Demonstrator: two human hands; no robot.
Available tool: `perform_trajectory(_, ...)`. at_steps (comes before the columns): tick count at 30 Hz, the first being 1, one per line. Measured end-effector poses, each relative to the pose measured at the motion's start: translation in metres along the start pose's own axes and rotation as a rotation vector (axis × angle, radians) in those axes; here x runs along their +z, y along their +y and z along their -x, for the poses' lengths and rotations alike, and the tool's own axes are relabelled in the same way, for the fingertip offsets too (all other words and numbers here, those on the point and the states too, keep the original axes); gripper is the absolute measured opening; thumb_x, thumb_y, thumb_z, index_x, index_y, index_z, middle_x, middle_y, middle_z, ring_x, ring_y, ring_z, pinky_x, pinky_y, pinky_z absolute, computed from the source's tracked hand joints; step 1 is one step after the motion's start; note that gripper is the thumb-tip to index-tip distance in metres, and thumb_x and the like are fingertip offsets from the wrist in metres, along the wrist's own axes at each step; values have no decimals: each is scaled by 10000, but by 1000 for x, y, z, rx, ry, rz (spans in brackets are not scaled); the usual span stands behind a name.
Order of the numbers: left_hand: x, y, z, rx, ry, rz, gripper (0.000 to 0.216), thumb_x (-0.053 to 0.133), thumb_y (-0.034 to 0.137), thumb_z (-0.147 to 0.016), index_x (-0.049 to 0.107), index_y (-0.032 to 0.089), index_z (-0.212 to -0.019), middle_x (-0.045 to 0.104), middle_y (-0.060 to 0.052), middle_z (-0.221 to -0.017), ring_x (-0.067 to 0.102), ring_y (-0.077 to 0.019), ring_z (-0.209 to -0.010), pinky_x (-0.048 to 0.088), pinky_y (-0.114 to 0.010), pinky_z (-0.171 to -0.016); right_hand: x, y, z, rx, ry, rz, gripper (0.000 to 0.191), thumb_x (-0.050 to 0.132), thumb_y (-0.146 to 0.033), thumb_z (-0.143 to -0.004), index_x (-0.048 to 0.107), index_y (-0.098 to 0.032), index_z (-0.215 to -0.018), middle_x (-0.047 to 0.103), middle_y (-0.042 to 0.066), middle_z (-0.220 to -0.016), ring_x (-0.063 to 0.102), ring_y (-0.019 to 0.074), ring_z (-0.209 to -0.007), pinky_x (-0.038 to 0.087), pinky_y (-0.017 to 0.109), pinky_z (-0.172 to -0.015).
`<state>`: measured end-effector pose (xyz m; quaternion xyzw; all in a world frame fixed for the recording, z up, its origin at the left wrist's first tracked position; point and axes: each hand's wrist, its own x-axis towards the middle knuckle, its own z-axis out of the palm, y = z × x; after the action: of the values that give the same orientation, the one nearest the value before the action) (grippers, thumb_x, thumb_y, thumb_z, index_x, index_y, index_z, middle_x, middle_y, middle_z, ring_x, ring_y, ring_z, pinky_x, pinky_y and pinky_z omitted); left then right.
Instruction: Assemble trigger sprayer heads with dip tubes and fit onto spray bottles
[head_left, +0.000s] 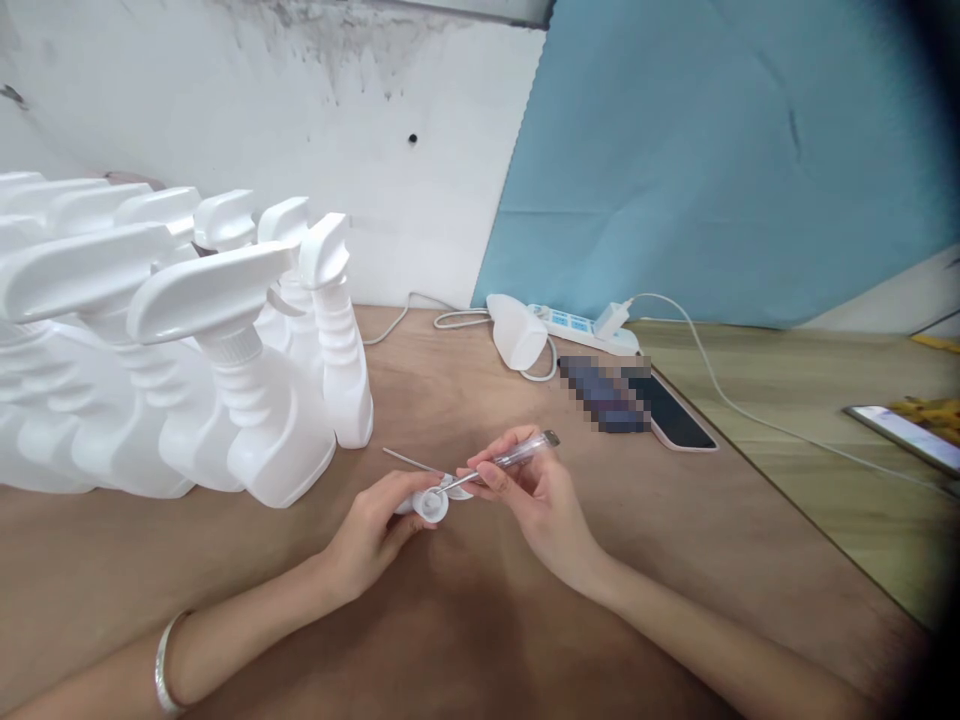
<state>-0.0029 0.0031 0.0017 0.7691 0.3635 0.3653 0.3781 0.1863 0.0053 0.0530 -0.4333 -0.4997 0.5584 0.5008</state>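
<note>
left hand is gripping a white spray head low on the brown table | right hand is pinching a clear-handled screwdriver, its tip touching the head | spray bottles are standing left

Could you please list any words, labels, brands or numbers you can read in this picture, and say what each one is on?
None can be read.
Power strip: blue label patches, too small to read.
Phone: part pixelated, the rest a dark screen.
Second screen at the right edge: lit but blurred.
Spray bottles and screwdriver: no print visible.
</note>
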Motion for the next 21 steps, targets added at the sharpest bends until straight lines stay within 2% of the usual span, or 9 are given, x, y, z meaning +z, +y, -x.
perform_trajectory(7, 0, 2, -2, 45, -5, -23, 305, 442, 248, -870, 469, 220, -1173, 566, -65, -1099, 530, -171, -979, 438, -302, -836, -5, -2, -7, 98, 11, -64, 390, 707, -388, -684, 404, -177, -809, 572, 9, -789, 626, 195, -794, 541, 375, -745)
perform_trajectory(14, -1, 3, -4, -61, 7, 25, 287, 424, 255, -874, 472, 198, -1151, 560, -70, -1105, 524, -176, -999, 419, -308, -866, -10, 3, -12, 197, 52, -225, 378, 726, -337, -673, 415, -173, -813, 595, 13, -807, 621, 182, -805, 524, 360, -781)
perform_trajectory(21, -2, 7, -5, -122, 32, 49, 277, 509, 271, -834, 508, 201, -1101, 576, -50, -1062, 535, -165, -953, 418, -271, -829, -10, 8, -11, 274, 48, -292, 340, 719, -291, -677, 422, -172, -793, 587, 3, -780, 600, 161, -809, 519, 346, -771)
